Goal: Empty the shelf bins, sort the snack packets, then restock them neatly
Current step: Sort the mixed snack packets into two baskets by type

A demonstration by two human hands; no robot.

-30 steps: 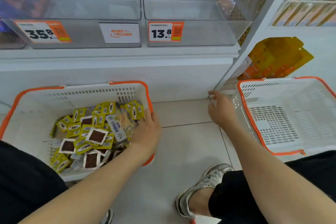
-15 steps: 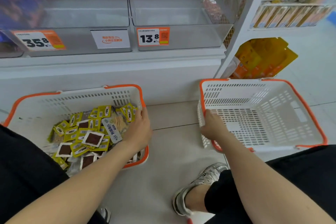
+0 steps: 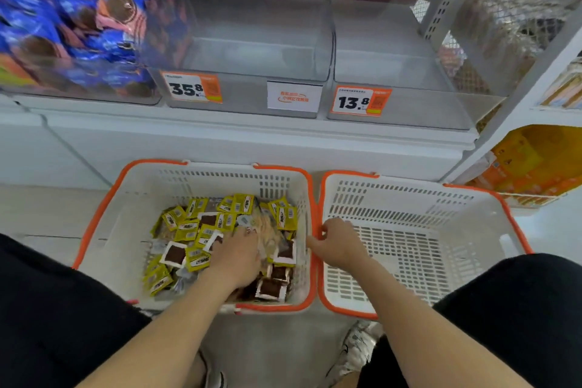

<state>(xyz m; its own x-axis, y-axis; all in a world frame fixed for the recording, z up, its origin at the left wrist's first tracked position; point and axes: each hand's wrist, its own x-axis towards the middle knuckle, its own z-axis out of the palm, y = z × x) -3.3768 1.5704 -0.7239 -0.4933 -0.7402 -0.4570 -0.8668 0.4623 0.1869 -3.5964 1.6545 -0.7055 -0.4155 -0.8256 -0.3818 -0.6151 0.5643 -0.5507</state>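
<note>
Two white baskets with orange rims stand side by side on the floor below the shelf. The left basket (image 3: 100,211) holds several yellow snack packets (image 3: 189,230), brown-and-white packets (image 3: 174,255) and clear ones, all mixed. My left hand (image 3: 236,258) lies on that pile with its fingers stretched over the packets. The right basket (image 3: 409,183) has nothing in it. My right hand (image 3: 337,242) grips its left rim, fingers curled over the edge. Above, two clear shelf bins (image 3: 252,53) (image 3: 387,72) hold nothing.
A third bin at the far left (image 3: 78,35) is full of blue packets. Price tags 35.8 and 13.8 hang on the bin fronts. Yellow boxes (image 3: 535,161) sit on a low shelf to the right. My shoe (image 3: 356,346) is on the floor between the baskets.
My right hand has pulled the right basket leftward until it touches the left basket. My left hand moved from the left basket's rim onto the packets inside.
</note>
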